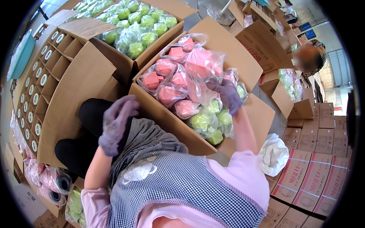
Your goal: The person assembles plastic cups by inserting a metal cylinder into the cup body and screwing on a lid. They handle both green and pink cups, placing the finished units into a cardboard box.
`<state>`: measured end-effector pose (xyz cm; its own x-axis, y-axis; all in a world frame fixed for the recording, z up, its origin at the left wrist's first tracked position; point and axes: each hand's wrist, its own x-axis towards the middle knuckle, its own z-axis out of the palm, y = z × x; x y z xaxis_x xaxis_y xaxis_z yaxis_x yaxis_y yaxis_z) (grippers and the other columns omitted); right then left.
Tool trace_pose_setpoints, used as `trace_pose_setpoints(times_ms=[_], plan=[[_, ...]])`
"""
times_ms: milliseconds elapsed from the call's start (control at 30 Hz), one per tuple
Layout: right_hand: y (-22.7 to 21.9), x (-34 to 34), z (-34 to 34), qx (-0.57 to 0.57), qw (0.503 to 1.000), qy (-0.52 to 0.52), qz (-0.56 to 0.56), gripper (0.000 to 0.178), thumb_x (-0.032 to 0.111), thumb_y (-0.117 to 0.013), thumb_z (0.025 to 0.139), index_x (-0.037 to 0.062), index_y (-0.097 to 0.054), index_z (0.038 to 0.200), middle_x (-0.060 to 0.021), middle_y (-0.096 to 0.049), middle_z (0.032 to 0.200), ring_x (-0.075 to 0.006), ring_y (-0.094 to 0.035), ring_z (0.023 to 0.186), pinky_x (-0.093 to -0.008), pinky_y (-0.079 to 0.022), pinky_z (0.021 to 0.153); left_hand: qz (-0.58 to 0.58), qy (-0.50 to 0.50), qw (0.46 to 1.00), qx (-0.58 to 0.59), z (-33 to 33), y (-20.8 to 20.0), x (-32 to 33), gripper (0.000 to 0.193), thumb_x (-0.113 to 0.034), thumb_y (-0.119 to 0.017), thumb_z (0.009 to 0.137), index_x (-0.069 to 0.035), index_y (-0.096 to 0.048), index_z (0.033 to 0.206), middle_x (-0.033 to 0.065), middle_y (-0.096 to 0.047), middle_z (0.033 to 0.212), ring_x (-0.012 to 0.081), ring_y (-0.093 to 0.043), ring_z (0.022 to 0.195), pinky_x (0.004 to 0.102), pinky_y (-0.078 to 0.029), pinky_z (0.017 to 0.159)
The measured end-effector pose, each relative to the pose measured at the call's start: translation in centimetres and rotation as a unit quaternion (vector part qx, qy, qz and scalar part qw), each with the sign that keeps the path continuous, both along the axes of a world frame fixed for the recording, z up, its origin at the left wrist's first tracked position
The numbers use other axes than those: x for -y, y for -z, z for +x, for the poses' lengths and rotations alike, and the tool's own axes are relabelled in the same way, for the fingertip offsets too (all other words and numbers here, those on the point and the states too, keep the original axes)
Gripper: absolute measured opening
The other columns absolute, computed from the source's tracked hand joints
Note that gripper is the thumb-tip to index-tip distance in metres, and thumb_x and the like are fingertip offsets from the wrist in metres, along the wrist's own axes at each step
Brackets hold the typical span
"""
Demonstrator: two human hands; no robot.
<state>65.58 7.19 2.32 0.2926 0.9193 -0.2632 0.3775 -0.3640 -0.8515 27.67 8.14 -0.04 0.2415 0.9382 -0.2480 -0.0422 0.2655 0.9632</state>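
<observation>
An open carton (171, 125) in front of me holds several pink parts and green parts (201, 121), each in a clear plastic bag. My right hand (228, 94), in a thin purple glove, is closed on the plastic of a bagged pink part (201, 64). That part is over the others and slightly blurred; its exact kind I cannot make out. My left hand (117, 123), gloved the same way, is above my knee, left of the carton. Its fingers are slightly smeared but look apart, with nothing in them.
To the left stands a divided carton (76, 76) with white-ringed round items in its cells. Behind is a carton of bagged green parts (140, 34). Stacked printed cartons (304, 174) and a white bag (273, 154) are at right. Another person (315, 57) is at the far right.
</observation>
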Motion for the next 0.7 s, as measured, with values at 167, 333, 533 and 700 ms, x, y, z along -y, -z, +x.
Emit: trace_pose_setpoints(times_ms=[167, 333, 533, 700], plan=[[-5.1, 2.7, -10.4, -0.165, 0.977, -0.093, 0.097, 0.053, 0.019, -0.078, 0.080, -0.0040, -0.060, 0.124, -0.0104, -0.069, 0.114, -0.0196, -0.066, 0.095, -0.0343, -0.053, 0.086, 0.081, 0.050, 0.988, 0.118, 3.6, 6.3, 0.4, 0.051, -0.036, -0.058, 0.099, -0.001, -0.050, 0.135, 0.0144, -0.066, 0.112, 0.0261, -0.063, 0.101, 0.0393, -0.051, 0.093], [2.7, -1.2, -22.9, 0.019, 0.718, -0.503, 0.481, 0.016, 0.013, -0.061, 0.086, 0.0029, -0.061, 0.098, -0.0245, -0.036, 0.154, -0.0452, -0.026, 0.146, -0.0530, -0.021, 0.120, -0.183, 0.068, 0.683, 0.703, -3.5, -4.6, 1.5, 0.084, -0.060, -0.063, 0.088, -0.002, -0.042, 0.145, 0.0165, -0.052, 0.140, 0.0306, -0.054, 0.121, 0.0443, -0.044, 0.104], [0.5, -7.1, -30.3, -0.152, 0.720, -0.599, 0.315, 0.026, -0.005, -0.049, 0.079, 0.0068, -0.070, 0.088, -0.0136, -0.071, 0.109, -0.0246, -0.067, 0.097, -0.0374, -0.052, 0.087, 0.127, -0.258, 0.953, 0.092, -18.3, 0.9, 9.7, 0.097, -0.034, -0.075, 0.083, -0.006, -0.017, 0.157, 0.0168, -0.039, 0.150, 0.0285, -0.046, 0.134, 0.0405, -0.038, 0.113], [-3.4, -8.5, -38.6, -0.215, 0.810, -0.487, 0.246, 0.030, 0.021, -0.054, 0.102, -0.0016, -0.061, 0.121, -0.0133, -0.066, 0.109, -0.0181, -0.061, 0.101, -0.0298, -0.048, 0.089, 0.225, -0.165, 0.891, -0.357, -13.8, 3.2, 16.5, 0.104, -0.033, -0.086, 0.072, 0.003, -0.027, 0.150, 0.0230, -0.046, 0.141, 0.0364, -0.051, 0.128, 0.0392, -0.046, 0.104]])
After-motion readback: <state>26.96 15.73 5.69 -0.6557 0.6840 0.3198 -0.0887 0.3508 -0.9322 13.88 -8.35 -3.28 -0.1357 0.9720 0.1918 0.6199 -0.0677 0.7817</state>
